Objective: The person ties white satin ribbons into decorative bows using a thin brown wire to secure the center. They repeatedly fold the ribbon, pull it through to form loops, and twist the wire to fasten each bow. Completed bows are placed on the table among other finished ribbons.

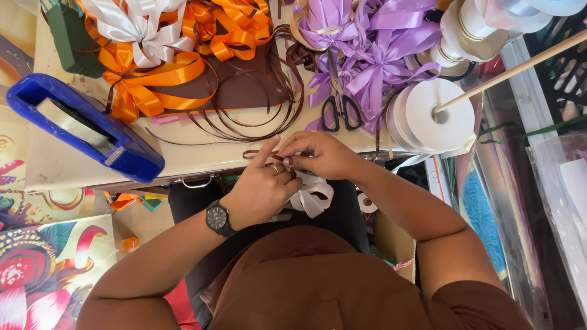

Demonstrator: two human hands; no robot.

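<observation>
Brown narrow ribbon (pixel 276 156) is pinched between both hands near frame centre, just off the front edge of the cream table (pixel 183 160). Left hand (pixel 260 186) is seen at roughly 7 o'clock from the pinch point, index finger raised, thumb and remaining fingers closed on the ribbon; a black wristwatch (pixel 218 218) is worn on that wrist and a ring is visible on one finger. Right hand (pixel 318 154) is seen at 3 o'clock from the pinch point, fingertips pressed together on the same ribbon. Both hands touch each other at the fingertips. Loose loops of the brown ribbon are trailed back across the table toward 12 o'clock.

White ribbon bow (pixel 313 194) is held or rested just below the hands, at 5 o'clock; contact cannot be confirmed.

Around the work:
- Blue tape dispenser (pixel 92 131) is laid at 9 o'clock, well apart from the hands.
- Orange and white bows (pixel 153 55) are stacked at 11 o'clock on a brown card (pixel 244 88).
- Black-handled scissors (pixel 341 110) are laid at 1 o'clock, near the right hand, blades pointing away.
- Purple bows (pixel 379 61) are piled at 1 o'clock behind the scissors.
- White ribbon spool (pixel 437 116) is mounted on a wooden dowel (pixel 520 67) at 2 o'clock.
- Patterned wrapping sheets (pixel 43 269) are seen at 8 o'clock, below table level.
</observation>
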